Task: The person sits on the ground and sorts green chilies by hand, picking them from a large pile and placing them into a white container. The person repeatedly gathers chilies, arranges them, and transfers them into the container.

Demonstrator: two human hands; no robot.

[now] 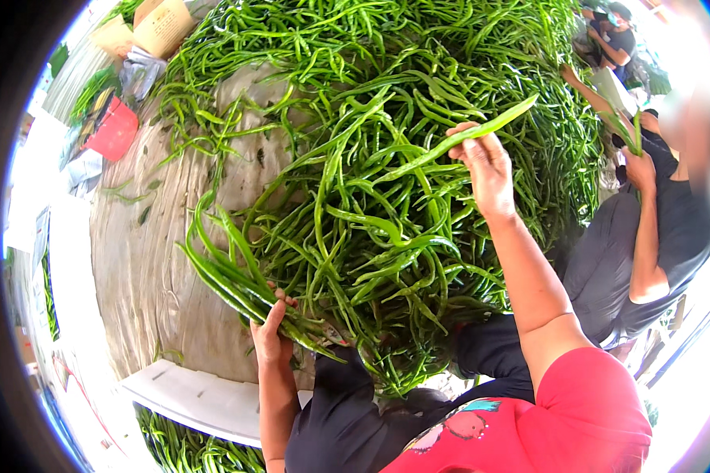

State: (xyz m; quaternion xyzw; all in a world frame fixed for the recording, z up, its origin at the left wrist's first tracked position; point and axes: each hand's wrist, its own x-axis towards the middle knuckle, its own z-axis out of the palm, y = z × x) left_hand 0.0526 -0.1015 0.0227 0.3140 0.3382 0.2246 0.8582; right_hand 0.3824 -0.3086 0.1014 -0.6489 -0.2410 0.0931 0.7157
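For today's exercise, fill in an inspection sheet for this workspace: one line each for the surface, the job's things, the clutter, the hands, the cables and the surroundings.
Surface: pale sheet, bare at the left.
Job's things: big heap of long green peppers; a bundle of peppers; a single pepper.
Clutter: cardboard boxes, a red object and stray peppers at the sheet's far left edge.
Hands: left hand grips the bundle; right hand holds the single pepper up.
Cables: nothing seen.
Surroundings: a co-worker in dark clothes sits at the right, holding peppers; a white board lies near.
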